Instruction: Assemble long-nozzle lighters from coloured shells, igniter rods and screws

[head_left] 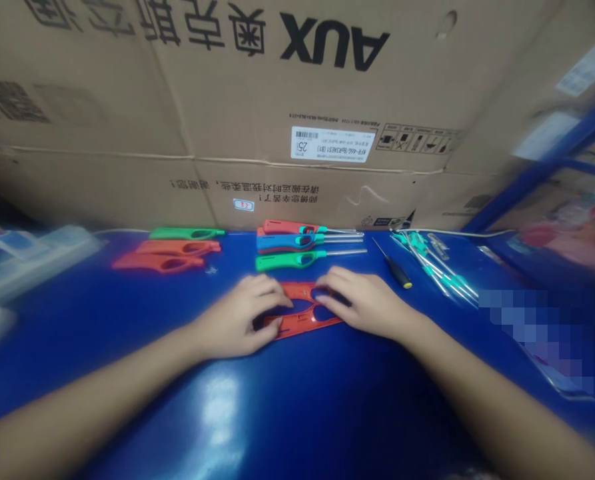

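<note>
Two orange-red lighter shell halves, a far half (297, 289) and a near half (302, 323), lie side by side on the blue table, inner faces up. My left hand (247, 313) curls around their left ends, its thumb on the near half and its fingers at the far one. At the right ends, my right hand (360, 303) has bent fingers over both halves, hiding part of them. Just beyond stand out a green lighter (297, 260), a blue lighter (290, 241) and a red lighter (290, 227), each with a metal tube pointing right.
A screwdriver (397, 270) lies to the right, beside several metal tubes with teal parts (434, 267). Green casing (187, 233) and orange casings (162, 262) rest at left, near a blurred white power strip (42, 257). A large cardboard box (227, 133) walls the back.
</note>
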`<state>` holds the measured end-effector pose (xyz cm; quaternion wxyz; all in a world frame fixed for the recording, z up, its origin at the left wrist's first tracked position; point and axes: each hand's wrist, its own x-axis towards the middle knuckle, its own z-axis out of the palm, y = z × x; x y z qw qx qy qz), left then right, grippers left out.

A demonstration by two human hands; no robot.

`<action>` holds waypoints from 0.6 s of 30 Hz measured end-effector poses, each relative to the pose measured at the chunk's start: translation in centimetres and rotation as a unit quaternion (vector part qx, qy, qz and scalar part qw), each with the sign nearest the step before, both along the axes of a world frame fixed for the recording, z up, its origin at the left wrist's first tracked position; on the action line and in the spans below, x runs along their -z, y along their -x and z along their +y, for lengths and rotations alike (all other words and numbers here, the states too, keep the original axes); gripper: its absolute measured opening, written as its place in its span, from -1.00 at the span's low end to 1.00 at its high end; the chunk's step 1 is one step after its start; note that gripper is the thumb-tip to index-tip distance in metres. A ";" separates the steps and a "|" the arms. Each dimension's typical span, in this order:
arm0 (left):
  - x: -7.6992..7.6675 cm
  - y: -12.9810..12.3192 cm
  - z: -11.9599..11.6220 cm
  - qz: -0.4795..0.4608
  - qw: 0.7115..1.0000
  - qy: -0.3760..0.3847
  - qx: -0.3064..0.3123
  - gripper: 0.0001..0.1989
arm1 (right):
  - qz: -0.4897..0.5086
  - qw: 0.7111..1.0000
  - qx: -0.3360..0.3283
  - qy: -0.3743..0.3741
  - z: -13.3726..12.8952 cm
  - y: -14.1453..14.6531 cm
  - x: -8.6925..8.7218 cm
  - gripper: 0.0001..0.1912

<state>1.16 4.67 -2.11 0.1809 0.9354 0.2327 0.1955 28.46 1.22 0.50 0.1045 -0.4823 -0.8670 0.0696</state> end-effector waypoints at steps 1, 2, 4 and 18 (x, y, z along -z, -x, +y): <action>0.0 0.0 0.0 -0.001 1.000 0.000 -0.001 -0.71 | 0.011 1.000 0.019 -0.014 0.1 -0.2 -0.1 -0.72; 0.0 0.0 0.0 -0.002 1.000 0.000 -0.001 -0.73 | 0.023 0.999 0.040 -0.028 0.2 -0.5 -0.3 -0.71; 0.0 -0.1 0.1 -0.007 1.000 -0.001 0.000 -0.75 | 0.036 0.994 0.086 -0.053 0.4 -1.4 -0.9 -0.66; 0.1 -0.1 0.1 -0.024 0.999 -0.003 -0.021 -0.67 | -0.158 0.831 0.527 0.082 4.6 -10.9 -1.7 -0.53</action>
